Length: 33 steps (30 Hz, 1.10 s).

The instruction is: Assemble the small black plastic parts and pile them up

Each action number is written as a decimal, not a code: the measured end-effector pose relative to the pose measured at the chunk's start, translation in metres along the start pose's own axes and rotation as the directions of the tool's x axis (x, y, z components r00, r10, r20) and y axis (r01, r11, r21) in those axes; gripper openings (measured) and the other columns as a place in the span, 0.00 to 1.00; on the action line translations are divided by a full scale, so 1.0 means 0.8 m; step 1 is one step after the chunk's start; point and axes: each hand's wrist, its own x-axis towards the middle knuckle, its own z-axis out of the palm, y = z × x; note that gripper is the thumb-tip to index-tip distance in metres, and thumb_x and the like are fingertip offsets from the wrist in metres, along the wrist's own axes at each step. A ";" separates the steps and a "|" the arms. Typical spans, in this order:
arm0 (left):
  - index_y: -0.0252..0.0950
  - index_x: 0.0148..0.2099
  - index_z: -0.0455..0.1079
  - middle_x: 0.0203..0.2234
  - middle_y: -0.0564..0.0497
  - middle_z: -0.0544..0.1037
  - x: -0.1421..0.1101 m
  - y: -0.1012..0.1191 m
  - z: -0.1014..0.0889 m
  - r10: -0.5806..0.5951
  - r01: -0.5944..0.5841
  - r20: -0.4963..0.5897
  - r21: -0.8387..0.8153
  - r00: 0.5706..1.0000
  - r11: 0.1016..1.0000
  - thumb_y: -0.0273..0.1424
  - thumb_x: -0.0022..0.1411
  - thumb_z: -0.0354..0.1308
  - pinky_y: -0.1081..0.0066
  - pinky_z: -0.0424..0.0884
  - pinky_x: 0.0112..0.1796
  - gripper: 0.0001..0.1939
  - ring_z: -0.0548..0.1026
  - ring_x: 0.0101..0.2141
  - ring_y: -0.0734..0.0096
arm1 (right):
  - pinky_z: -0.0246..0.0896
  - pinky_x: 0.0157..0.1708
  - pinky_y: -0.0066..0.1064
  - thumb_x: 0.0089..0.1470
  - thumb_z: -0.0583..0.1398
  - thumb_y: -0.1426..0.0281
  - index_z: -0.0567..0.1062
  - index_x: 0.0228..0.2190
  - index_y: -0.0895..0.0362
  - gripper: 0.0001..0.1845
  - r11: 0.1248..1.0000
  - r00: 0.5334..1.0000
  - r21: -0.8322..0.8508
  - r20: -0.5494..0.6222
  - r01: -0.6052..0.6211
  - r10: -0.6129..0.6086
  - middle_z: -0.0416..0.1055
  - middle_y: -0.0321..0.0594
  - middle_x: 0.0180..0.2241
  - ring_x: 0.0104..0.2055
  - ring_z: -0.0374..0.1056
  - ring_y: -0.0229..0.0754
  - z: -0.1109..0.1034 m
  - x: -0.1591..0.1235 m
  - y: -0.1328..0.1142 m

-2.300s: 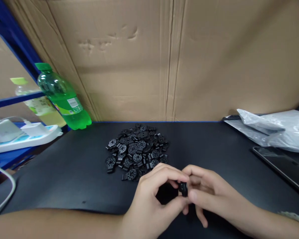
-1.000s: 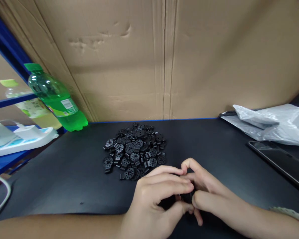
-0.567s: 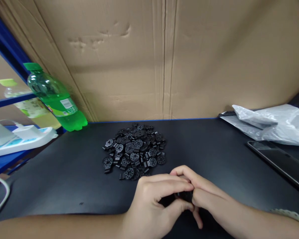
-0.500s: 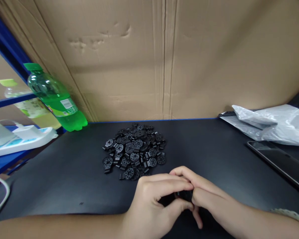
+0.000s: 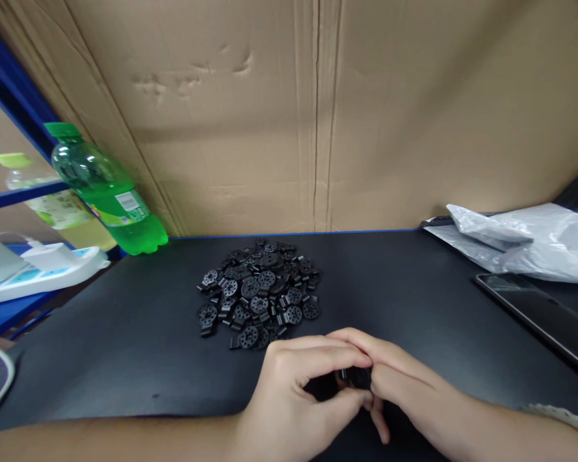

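Observation:
My left hand [image 5: 313, 391] and my right hand [image 5: 385, 369] meet low in the view, right of centre. Between them is a small black plastic part [image 5: 357, 376], mostly covered by the fingers. The left thumb and fingers pinch it from the left, while the right hand closes round it from the other side. One right finger points down below the part. Just beyond the hands lies a heap of black plastic parts [image 5: 250, 287], each a round disc with holes and a short clip-like tab.
Against the cardboard wall [image 5: 245, 115] at left lean a green soda bottle [image 5: 108, 192] and a paler drink bottle [image 5: 60, 208]. A white power strip [image 5: 43, 276] lies below them. At right are a plastic bag [image 5: 549, 240] and a dark tablet-like device [image 5: 539, 314] on the black table [image 5: 110, 353].
Both hands hold nearly the same pose around the black part, with only slight finger shifts. The heap looks unchanged.

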 end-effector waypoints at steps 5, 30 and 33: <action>0.32 0.38 0.83 0.29 0.48 0.85 0.001 -0.001 0.001 -0.010 0.010 0.001 -0.008 1.000 1.000 0.11 0.45 0.63 0.78 0.79 0.30 0.19 0.82 0.25 0.69 | 0.61 0.25 0.26 0.55 0.49 0.71 0.71 0.44 0.56 0.17 1.000 1.000 0.013 0.023 -0.004 0.004 0.63 0.35 0.34 0.29 0.60 0.36 -0.001 0.000 0.004; 0.33 0.39 0.79 0.33 0.46 0.82 -0.003 0.006 -0.005 0.063 -0.063 0.000 0.016 0.998 0.998 0.12 0.49 0.63 0.76 0.79 0.33 0.16 0.81 0.30 0.69 | 0.69 0.32 0.30 0.62 0.55 0.63 0.72 0.47 0.56 0.15 0.997 0.967 0.081 0.251 0.011 -0.031 0.66 0.38 0.38 0.30 0.66 0.34 -0.031 0.001 -0.008; 0.32 0.39 0.80 0.33 0.45 0.83 -0.003 0.006 -0.007 0.063 -0.063 0.011 -0.030 0.998 0.998 0.10 0.47 0.63 0.78 0.79 0.34 0.19 0.82 0.32 0.68 | 0.69 0.34 0.30 0.62 0.54 0.65 0.71 0.46 0.56 0.13 0.996 0.956 0.084 0.293 -0.013 -0.012 0.66 0.37 0.38 0.31 0.67 0.34 -0.031 0.000 -0.010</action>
